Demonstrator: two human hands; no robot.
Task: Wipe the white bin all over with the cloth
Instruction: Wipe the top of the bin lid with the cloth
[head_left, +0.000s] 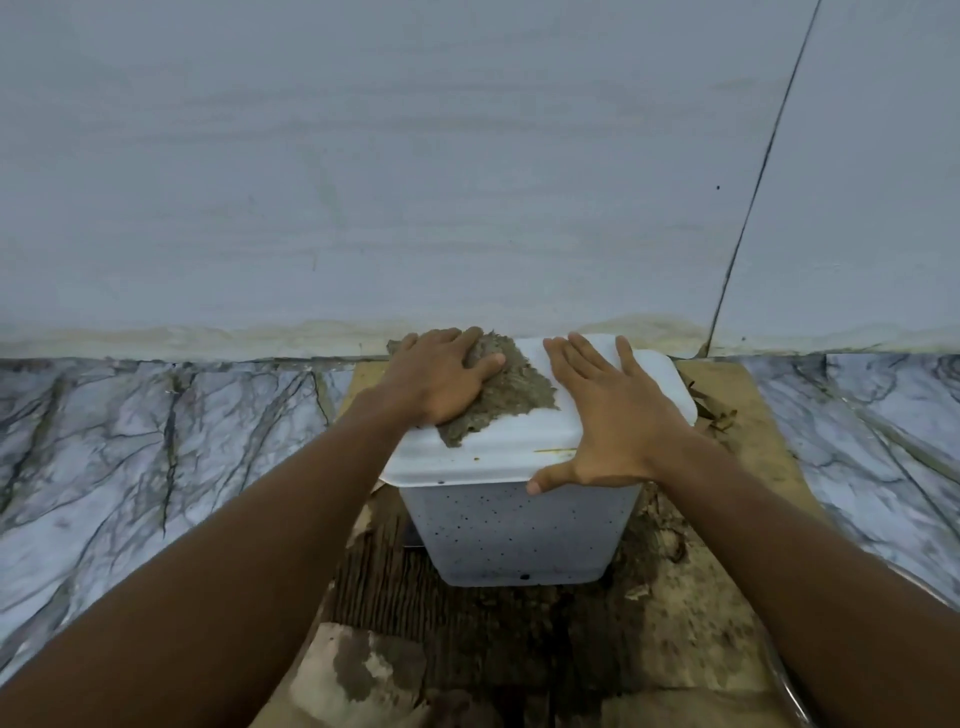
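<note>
A white bin (519, 525) with a closed white lid stands on the floor against the wall; its front is peppered with small dark specks. A grey-brown cloth (504, 395) lies flat on the left part of the lid. My left hand (441, 374) presses flat on the cloth, fingers spread toward the wall. My right hand (613, 415) rests flat on the lid's right side, thumb hooked over the front rim, holding the bin steady.
The bin sits on a dirty, damp sheet of brown cardboard (727, 613) with dry leaves beside it. Marble-patterned floor (156, 467) lies left and right. A pale tiled wall (415, 182) rises directly behind the bin.
</note>
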